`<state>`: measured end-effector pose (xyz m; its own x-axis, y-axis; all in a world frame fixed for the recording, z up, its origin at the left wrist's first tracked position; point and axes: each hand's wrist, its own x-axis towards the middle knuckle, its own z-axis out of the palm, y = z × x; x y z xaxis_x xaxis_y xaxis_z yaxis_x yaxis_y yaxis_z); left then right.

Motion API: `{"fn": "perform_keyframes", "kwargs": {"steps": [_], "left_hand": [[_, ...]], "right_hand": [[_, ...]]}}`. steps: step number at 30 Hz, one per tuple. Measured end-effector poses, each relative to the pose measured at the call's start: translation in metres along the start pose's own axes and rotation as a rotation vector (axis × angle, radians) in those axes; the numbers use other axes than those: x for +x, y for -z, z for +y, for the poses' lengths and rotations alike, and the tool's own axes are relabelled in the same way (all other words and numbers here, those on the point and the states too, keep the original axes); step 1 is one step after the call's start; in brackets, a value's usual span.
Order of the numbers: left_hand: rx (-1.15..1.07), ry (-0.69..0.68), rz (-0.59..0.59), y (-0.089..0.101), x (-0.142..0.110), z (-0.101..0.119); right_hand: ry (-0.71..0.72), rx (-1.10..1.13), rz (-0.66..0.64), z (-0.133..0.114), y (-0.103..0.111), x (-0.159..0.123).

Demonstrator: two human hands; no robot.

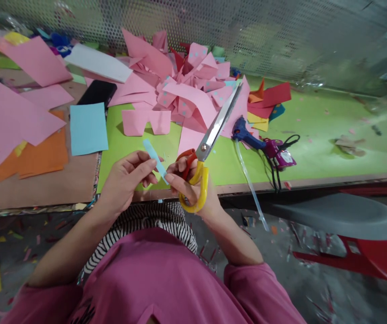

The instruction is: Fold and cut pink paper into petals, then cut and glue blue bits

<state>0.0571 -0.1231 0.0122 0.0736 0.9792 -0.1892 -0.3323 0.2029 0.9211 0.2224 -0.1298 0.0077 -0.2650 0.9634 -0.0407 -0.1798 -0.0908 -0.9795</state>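
Note:
Between my two hands stretches a narrow light-blue paper strip [155, 157], tilted down to the right. My left hand [131, 175] pinches its upper middle between thumb and fingers. At the strip's lower end, the thumb and fingertip of my right hand [188, 182] hold on too. Scissors [205, 146] with one yellow and one red handle loop hang on my right hand, their blades closed and pointing up and away. Beyond my hands lies a pink paper cutout [146, 122] with a notch in its lower edge. A light-blue paper square [88, 129] rests to the left.
A heap of pink paper pieces [186, 90] covers the back middle of the table. A black phone [97, 93] lies behind the blue square. To the right are a blue glue gun [249, 135] with its glue stick [252, 186] overhanging the edge, and a grey stool seat [341, 216].

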Motion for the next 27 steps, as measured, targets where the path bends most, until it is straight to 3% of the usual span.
{"fn": "perform_keyframes", "kwargs": {"steps": [3, 8, 11, 14, 16, 19, 22, 25, 27], "left_hand": [[0.005, -0.021, 0.034, 0.0, 0.002, 0.0], [0.053, -0.018, 0.021, 0.007, 0.004, 0.003], [0.087, 0.011, -0.001, 0.011, 0.006, 0.003], [0.119, 0.005, -0.008, 0.012, 0.01, 0.003], [0.161, -0.039, -0.028, 0.012, 0.012, 0.001], [0.298, -0.181, -0.066, 0.008, 0.009, -0.001], [0.448, -0.341, -0.094, 0.004, 0.002, -0.002], [0.503, -0.383, -0.089, 0.001, -0.006, 0.0], [0.434, -0.307, -0.031, 0.001, -0.011, 0.001]], "right_hand": [[-0.006, -0.263, 0.017, -0.011, 0.014, 0.0], [0.007, -1.141, 0.059, -0.038, 0.059, 0.007], [-0.08, -1.46, -0.013, -0.049, 0.084, 0.014], [-0.088, -1.506, -0.136, -0.058, 0.094, 0.018], [0.052, -1.515, -0.077, -0.063, 0.088, 0.015], [0.371, -1.364, 0.119, -0.063, 0.06, 0.008], [0.591, -1.089, -0.048, -0.051, 0.026, 0.003], [0.73, -1.051, 0.011, -0.036, 0.009, 0.001], [0.769, -1.044, 0.05, -0.031, 0.009, -0.001]]}}
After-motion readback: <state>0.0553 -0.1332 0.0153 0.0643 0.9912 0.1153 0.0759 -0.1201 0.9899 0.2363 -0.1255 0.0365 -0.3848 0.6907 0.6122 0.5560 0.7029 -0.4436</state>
